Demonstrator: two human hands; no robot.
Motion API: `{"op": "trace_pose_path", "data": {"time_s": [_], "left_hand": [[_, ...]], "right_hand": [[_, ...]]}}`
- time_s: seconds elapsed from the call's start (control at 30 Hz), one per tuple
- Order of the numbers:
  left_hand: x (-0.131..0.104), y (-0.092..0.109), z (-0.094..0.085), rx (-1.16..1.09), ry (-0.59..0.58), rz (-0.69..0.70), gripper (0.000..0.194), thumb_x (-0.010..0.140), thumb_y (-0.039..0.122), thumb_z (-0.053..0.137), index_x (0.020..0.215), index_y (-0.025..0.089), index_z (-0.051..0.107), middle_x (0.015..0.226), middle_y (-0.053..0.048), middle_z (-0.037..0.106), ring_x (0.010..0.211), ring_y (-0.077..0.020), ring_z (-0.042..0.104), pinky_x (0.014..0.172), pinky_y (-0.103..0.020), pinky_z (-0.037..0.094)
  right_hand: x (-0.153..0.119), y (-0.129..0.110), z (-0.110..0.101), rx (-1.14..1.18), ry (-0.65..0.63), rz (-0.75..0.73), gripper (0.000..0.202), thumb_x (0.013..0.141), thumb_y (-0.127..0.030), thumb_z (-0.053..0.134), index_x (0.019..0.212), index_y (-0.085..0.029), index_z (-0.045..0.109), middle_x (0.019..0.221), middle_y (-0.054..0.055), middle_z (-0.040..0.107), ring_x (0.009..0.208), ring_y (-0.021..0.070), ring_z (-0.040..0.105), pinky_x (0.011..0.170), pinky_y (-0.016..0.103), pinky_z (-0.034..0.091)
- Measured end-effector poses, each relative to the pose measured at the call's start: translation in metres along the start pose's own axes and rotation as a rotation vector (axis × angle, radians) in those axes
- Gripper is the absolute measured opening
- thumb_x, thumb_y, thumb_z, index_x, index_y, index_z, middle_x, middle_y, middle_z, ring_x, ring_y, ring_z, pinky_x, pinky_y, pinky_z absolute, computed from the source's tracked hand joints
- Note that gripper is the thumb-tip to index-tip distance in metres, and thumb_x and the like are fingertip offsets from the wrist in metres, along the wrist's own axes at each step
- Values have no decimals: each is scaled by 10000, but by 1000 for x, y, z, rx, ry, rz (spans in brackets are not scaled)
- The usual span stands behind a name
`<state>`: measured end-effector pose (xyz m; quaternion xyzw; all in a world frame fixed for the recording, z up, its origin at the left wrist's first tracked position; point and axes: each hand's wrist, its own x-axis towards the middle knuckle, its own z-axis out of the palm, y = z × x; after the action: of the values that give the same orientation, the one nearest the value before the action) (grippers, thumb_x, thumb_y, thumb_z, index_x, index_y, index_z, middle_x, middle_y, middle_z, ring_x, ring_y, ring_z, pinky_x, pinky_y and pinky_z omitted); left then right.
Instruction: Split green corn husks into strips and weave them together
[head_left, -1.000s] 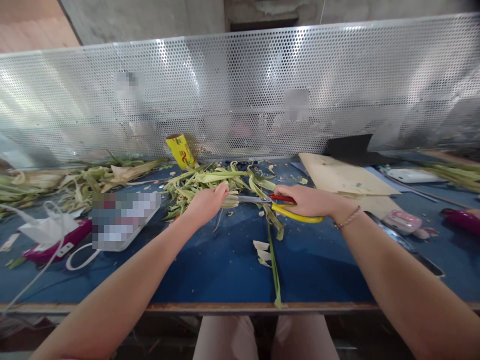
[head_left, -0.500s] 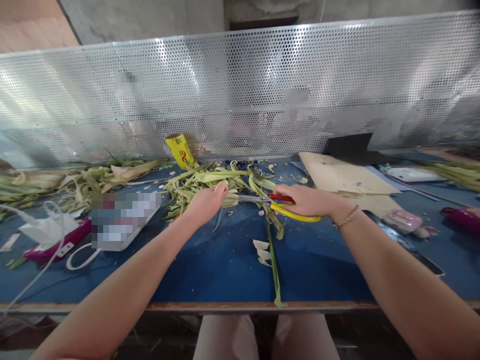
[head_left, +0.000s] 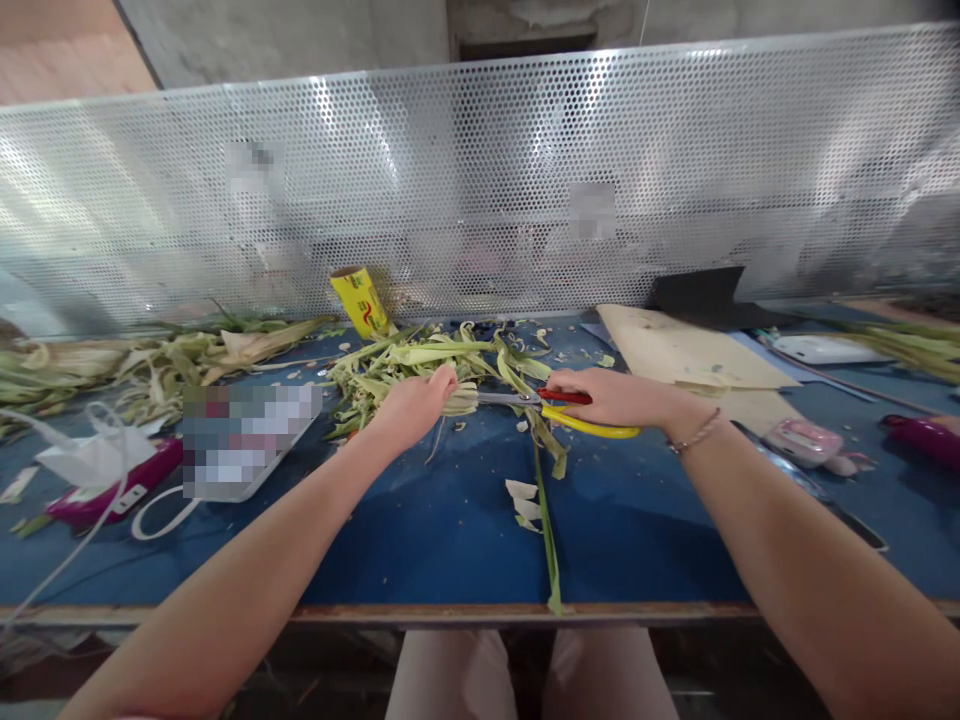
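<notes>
Gripping husk strips [head_left: 462,401] at left and scissors [head_left: 535,399] at right, the hands [head_left: 420,405] [head_left: 611,396] have barely moved.

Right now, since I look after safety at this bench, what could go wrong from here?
The left hand grips pale leaf strips close to the blades of the scissors in the right hand, so a slip might nick it. The long green strip reaches the table's front edge, so a moving arm could drag it off.
</notes>
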<state>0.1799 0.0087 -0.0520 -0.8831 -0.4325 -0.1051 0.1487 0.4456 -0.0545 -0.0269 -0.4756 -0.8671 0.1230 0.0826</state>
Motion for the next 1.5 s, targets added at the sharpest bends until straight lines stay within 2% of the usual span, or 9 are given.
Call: {"op": "trace_pose_path", "data": {"time_s": [0.2, 0.43, 0.53, 0.63, 0.8, 1.07, 1.33, 1.5], "left_hand": [[1, -1, 0, 32, -6, -4, 252, 876, 265, 237, 931, 154, 456, 641, -48, 570, 598, -185, 560, 531, -265, 313], [3, -9, -10, 7, 56, -143, 256, 872, 270, 263, 955, 144, 470, 742, -91, 612, 723, -214, 591, 617, -297, 379], [2, -9, -12, -24, 114, -101, 227, 853, 269, 318, 963, 141, 469, 876, -114, 617, 838, -227, 579, 692, -321, 402], [1, -8, -12, -34, 118, -45, 214, 827, 228, 357, 982, 129, 465, 928, -121, 604, 896, -230, 562, 742, -332, 407], [2, -8, -10, -13, 79, 6, 197, 833, 212, 320, 912, 140, 486, 912, -109, 591, 874, -229, 561, 731, -336, 410], [3, -4, -12, -36, -32, -114, 221, 855, 282, 300, 906, 175, 487, 828, -79, 617, 750, -202, 585, 612, -289, 395], [2, -2, -13, -168, -46, -20, 219, 849, 265, 299, 892, 176, 495, 788, -75, 601, 743, -200, 572, 631, -299, 395], [-1, -2, -18, -185, -56, 20, 208, 848, 258, 288, 923, 168, 460, 738, -68, 580, 682, -194, 554, 598, -294, 382]], "right_hand": [[-1, 2, 0, 10, 11, 40, 234, 813, -384, 392, 897, -191, 494, 903, 62, 592, 748, 174, 529, 635, 280, 360], [-7, 10, -1, 22, 58, 63, 297, 808, -485, 370, 855, -196, 421, 893, 72, 580, 748, 185, 538, 641, 295, 386], [-8, 7, -2, 8, 59, 77, 322, 805, -507, 357, 868, -196, 414, 877, 74, 582, 731, 190, 540, 624, 299, 388], [-8, 4, -2, 22, 53, 77, 336, 802, -520, 354, 870, -197, 415, 889, 77, 587, 740, 194, 546, 628, 299, 392], [-8, 4, -1, 53, 26, 76, 367, 770, -533, 392, 902, -195, 448, 858, 74, 603, 714, 194, 549, 606, 293, 393], [-5, 7, 3, 64, 27, 41, 375, 747, -538, 419, 891, -197, 482, 857, 69, 605, 715, 196, 546, 601, 293, 393], [-3, -6, 1, -12, -22, 63, 351, 779, -527, 378, 867, -192, 437, 883, 84, 582, 716, 196, 533, 605, 301, 382], [-3, -2, 1, -2, -22, 56, 352, 778, -511, 398, 905, -189, 461, 904, 88, 577, 737, 199, 527, 617, 296, 376]]}}
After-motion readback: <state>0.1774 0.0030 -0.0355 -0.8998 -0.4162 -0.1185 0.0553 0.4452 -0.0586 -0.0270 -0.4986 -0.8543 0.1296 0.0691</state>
